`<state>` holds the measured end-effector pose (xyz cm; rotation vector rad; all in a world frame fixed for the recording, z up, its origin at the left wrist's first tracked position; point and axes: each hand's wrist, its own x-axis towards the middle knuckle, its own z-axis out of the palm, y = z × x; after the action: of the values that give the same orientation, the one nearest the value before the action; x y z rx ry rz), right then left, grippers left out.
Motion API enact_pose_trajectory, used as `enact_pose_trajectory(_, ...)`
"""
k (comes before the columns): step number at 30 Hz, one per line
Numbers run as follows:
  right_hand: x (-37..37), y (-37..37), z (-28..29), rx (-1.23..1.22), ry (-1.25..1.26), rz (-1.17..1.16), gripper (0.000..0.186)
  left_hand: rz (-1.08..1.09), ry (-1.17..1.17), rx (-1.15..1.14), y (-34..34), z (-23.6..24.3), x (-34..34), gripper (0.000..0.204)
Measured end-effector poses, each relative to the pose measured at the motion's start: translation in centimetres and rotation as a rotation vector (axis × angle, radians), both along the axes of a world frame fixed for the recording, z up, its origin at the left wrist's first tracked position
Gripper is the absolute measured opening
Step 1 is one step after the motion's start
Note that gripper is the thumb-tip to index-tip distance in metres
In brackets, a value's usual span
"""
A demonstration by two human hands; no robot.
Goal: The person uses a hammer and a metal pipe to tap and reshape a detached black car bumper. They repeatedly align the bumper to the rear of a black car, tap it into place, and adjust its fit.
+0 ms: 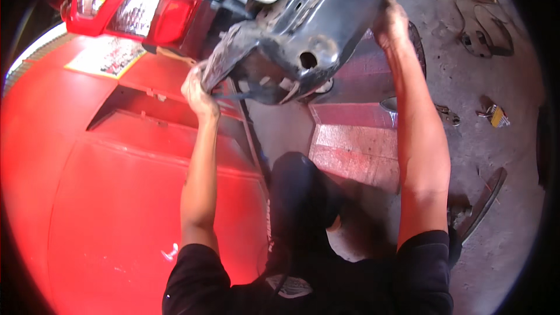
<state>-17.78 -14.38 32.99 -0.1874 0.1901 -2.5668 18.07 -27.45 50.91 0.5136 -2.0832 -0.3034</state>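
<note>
A large dark sheet-metal car body panel point(344, 14), scuffed and bent at its near end, is held up in front of me between both hands. My left hand point(200, 93) is closed around its ragged lower left edge. My right hand point(392, 22) grips its right edge, with the thumb pointing up and the other fingers mostly hidden behind the metal. A round hole and a wide opening show in the panel's near end. To its left, a red and clear tail light point(131, 11) sits close by.
Red car bodywork point(134, 198) with a recess fills the left side, a white sheet point(105, 55) on it. Below the panel lies a reddish folded board point(356, 149). Cables point(487, 32), a small yellow item point(497, 118) and a curved dark strip point(487, 204) lie on the grey floor.
</note>
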Motion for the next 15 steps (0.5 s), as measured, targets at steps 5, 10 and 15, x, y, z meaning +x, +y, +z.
enact_pose_trajectory(5, 0.8, 1.1, 1.7, 0.066, -0.082, 0.081, 0.050, -0.015, -0.052, -0.335, -0.7, -0.2, -0.5, 0.051)
enact_pose_trajectory(10, 1.9, 0.9, 2.6, 0.059, -0.112, -0.003, 0.046, -0.022, 0.051, -0.378, -0.3, -0.3, -1.0, 0.044)
enact_pose_trajectory(15, 1.4, 1.0, 2.5, 0.167, -0.134, 0.001, 0.044, -0.159, 0.173, 0.163, 0.2, -0.6, -0.7, 0.040)
